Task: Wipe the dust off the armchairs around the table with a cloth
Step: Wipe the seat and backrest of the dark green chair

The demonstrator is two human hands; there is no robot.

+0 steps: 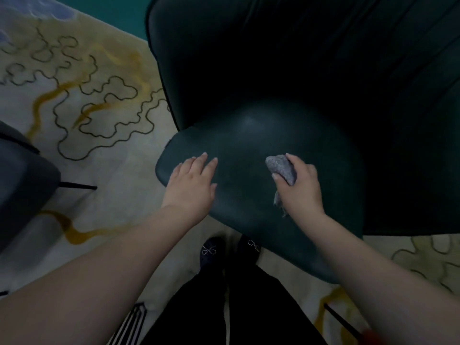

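A dark green leather armchair fills the middle and right of the head view, its rounded seat cushion toward me. My left hand lies flat on the seat's front left part, fingers straight. My right hand grips a bunched grey cloth and presses it on the seat to the right of the left hand. A corner of the cloth hangs below the wrist.
A second dark chair stands at the left edge on thin black legs. A pale carpet with yellow streaks and black squiggles covers the floor. My dark shoes stand just under the seat's front edge. Thin black legs show at the bottom.
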